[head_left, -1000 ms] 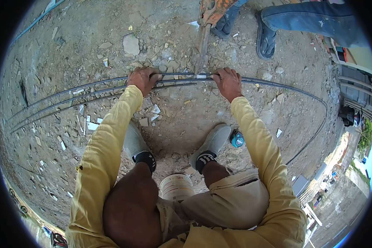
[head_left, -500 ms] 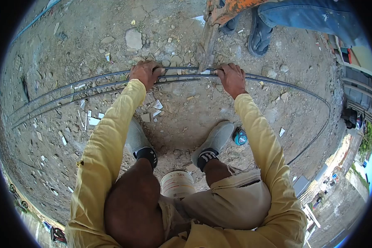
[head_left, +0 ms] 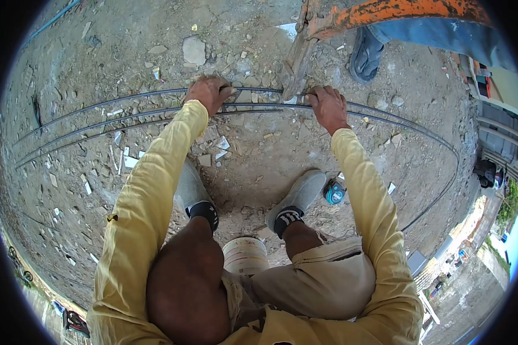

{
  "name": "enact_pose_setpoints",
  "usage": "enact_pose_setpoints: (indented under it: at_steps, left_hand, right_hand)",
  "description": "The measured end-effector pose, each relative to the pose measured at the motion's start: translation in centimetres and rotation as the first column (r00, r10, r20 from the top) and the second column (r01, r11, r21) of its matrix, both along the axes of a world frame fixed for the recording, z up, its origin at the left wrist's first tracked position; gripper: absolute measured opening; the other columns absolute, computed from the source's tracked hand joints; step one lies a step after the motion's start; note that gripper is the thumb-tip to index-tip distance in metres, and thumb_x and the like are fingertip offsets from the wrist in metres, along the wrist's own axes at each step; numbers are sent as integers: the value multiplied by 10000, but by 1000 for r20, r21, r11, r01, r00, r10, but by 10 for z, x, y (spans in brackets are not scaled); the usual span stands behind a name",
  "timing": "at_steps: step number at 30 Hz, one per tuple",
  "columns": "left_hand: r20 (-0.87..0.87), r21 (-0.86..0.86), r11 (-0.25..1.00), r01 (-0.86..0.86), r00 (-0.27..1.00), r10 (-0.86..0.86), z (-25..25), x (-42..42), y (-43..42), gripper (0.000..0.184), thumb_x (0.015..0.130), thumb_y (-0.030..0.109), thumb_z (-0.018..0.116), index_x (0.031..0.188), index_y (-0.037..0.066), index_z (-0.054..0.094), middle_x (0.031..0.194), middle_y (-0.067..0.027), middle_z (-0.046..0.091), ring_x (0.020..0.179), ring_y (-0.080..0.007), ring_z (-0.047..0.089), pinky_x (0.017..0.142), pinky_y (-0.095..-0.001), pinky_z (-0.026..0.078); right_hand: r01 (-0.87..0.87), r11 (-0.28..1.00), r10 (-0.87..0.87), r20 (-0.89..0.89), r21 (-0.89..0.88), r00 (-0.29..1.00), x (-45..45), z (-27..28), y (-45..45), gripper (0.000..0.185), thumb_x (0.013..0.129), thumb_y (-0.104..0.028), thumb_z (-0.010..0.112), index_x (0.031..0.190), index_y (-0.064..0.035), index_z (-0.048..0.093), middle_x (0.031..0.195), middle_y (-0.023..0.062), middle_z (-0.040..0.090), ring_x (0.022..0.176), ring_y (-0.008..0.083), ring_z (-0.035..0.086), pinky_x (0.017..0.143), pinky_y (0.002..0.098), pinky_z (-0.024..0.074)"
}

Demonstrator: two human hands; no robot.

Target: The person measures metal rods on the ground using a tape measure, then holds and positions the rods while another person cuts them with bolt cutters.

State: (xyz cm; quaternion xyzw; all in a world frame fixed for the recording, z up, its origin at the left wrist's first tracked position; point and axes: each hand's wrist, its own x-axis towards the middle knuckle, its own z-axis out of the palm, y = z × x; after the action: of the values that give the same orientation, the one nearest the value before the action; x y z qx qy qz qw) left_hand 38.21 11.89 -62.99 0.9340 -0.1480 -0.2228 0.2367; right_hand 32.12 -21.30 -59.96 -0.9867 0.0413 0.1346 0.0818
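Note:
My left hand is closed round the upper dark steel rod. On the same rod, farther right, my right hand is also closed. Between my hands, the jaws of a rusty orange cutter meet the upper rod; whether they are closed on it cannot be made out. Lower rods run alongside, nearer my feet, curving away to the left and bending round at the right.
Another person's jeans leg and shoe are at the top right, behind the cutter. A teal tape measure lies beside my right shoe. A white bucket is between my legs. Broken tile pieces litter the ground.
The upper rod has shifted away from me, widening its gap from the lower rods, with both hands still on it. The cutter's orange arm has swung lower and shows more.

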Motion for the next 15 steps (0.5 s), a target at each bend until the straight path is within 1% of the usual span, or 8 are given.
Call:
enact_pose_setpoints:
  at_steps: [2,5,11,15]
  left_hand:
    - [19,-1,1000,0,1000,0,1,-2,1,381,906,450,557,1063,133,698,1091,-102,667,1107,-330,567,980,-484,407]
    - [-17,-17,1000,12,1000,-12,-4,2,2,376,910,447,552,1067,138,697,1108,-99,663,1123,-331,558,987,-489,403]
    - [-22,37,999,17,1000,-16,5,3,-2,352,918,413,545,1114,153,678,1165,-86,645,1150,-322,542,1011,-498,384]
    - [-30,30,999,22,999,-21,7,4,-4,347,920,392,545,1130,145,668,1182,-86,636,1157,-323,536,1023,-499,370]
  right_hand:
    - [3,1000,-3,3,4,1000,1,-1,0,296,888,-368,590,1062,-138,659,1101,99,618,1119,315,533,1002,486,354]
    - [-4,1000,4,7,12,1000,0,1,0,283,889,-362,591,1053,-143,663,1091,94,622,1104,314,539,994,484,360]
    - [-13,1000,13,9,2,1000,4,5,-1,257,884,-350,596,1040,-160,670,1073,86,627,1080,310,550,972,473,382]
    - [-16,999,15,32,31,999,4,1,-7,252,878,-350,603,1032,-163,670,1064,81,628,1069,309,554,966,467,389]
